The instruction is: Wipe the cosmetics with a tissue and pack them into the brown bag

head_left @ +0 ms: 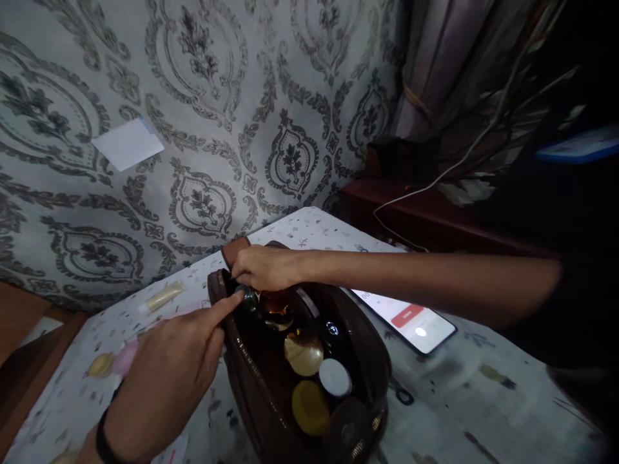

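Observation:
A dark brown zip bag (251, 386) gapes on the table with several round-topped items inside. Over its far end is my right hand (265, 266), fingers curled down at the inner edge; what they hold, if anything, is hidden. My left hand (169, 370) is at the bag's left side, index finger stretched out to a small greenish glassy item (249, 299); its other fingers are bent and partly hidden. Inside the bag are an amber item (276, 303), a gold disc (304, 352), a white lid (335, 377), a yellow lid (310, 407) and a black item (333, 328).
A lit phone (420, 330) lies right of the bag, under my right forearm. On the left are a cream tube (162, 297) and a pink item with a yellowish end (124, 357). A patterned wall (203, 161) bounds the printed tablecloth (476, 393); a white cable (435, 183) hangs behind.

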{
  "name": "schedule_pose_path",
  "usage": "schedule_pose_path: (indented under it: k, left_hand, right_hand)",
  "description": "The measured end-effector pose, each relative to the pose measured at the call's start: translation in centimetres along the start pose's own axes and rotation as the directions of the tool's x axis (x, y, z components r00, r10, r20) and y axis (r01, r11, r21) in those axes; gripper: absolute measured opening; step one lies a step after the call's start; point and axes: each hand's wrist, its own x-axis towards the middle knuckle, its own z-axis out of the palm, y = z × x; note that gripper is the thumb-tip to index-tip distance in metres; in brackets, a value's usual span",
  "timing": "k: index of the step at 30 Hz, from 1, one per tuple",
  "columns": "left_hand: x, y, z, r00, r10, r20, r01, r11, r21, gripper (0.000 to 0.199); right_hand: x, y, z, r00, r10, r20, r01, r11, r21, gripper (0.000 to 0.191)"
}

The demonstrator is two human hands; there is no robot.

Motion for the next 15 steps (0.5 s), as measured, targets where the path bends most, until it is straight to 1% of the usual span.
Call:
schedule_pose_path:
  k: [2,4,8,13,15]
  left_hand:
    - [-0.01,0.01,0.03,1.0,-0.007,0.009,0.007,1.0,-0.019,0.047]
    - [0.06,0.04,0.04,0.999,-0.022,0.025,0.023,0.999,-0.035,0.048]
    - [0.22,0.19,-0.01,0.996,-0.055,0.069,0.059,0.997,-0.059,0.048]
    - [0.26,0.42,-0.3,0.984,-0.13,0.119,0.143,0.983,-0.113,0.05]
    - [0.3,0.52,-0.43,0.975,-0.161,0.153,0.182,0.975,-0.13,0.051]
  right_hand:
    - [0.18,0.17,-0.02,0.999,-0.034,0.031,0.035,0.999,-0.022,0.025]
    - [0.33,0.26,-0.15,0.995,-0.051,0.082,0.052,0.999,-0.011,0.028]
    - [0.42,0.06,-0.58,0.983,-0.051,0.178,0.045,0.998,0.035,0.033]
    - [-0.04,-0.22,-0.74,0.99,-0.011,0.144,0.0,0.997,0.077,0.04]
    - [-0.26,-0.07,-0.57,0.987,-0.01,0.158,-0.008,0.994,0.111,0.044]
